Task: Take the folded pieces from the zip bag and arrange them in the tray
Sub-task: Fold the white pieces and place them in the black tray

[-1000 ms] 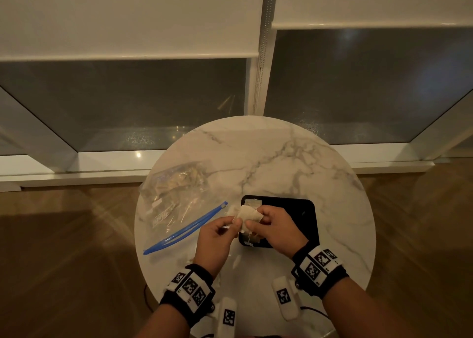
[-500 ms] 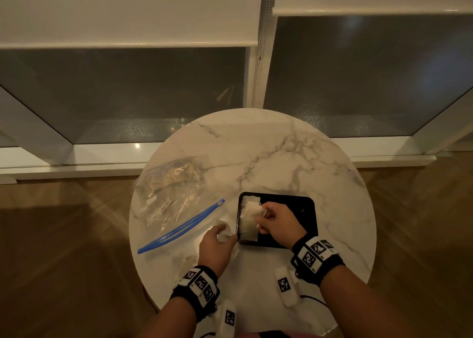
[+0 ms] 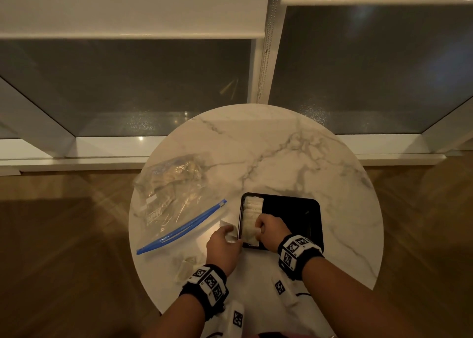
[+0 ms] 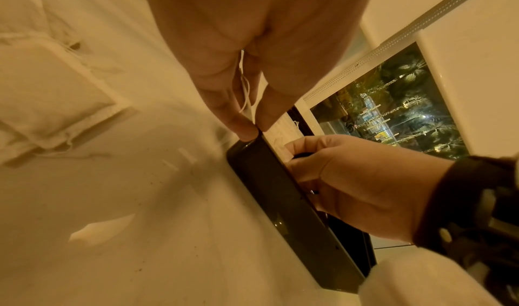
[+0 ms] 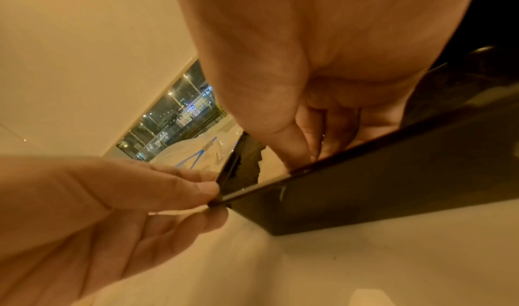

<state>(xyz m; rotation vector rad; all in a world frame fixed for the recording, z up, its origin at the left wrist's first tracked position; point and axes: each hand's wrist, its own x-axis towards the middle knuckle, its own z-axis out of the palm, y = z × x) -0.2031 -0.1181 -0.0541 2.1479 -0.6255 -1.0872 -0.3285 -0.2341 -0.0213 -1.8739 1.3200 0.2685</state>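
A black tray [image 3: 291, 209] sits on the round marble table [image 3: 281, 153], with a column of white folded pieces [image 3: 252, 211] along its left side. My right hand [image 3: 258, 228] is inside the tray at the near end of that column, its curled fingers [image 5: 306, 146] pinching a folded piece. My left hand [image 3: 231, 232] pinches another white folded piece [image 3: 227, 228] just outside the tray's near-left corner [image 4: 252, 153], a thread dangling between its fingers [image 4: 238, 120]. The clear zip bag [image 3: 174, 196] lies to the left, blue zip [image 3: 184, 228] towards me.
Loose folded pieces [image 3: 184, 269] lie on the table by my left wrist, seen also as a folded stack [image 4: 50, 93]. Two white tagged blocks [image 3: 280, 286] sit near the front edge. Window and wooden floor surround the small table.
My right hand carried its piece down into the tray's left column and slid towards the near end. My left hand dropped to the tray's near-left corner, still holding a piece.
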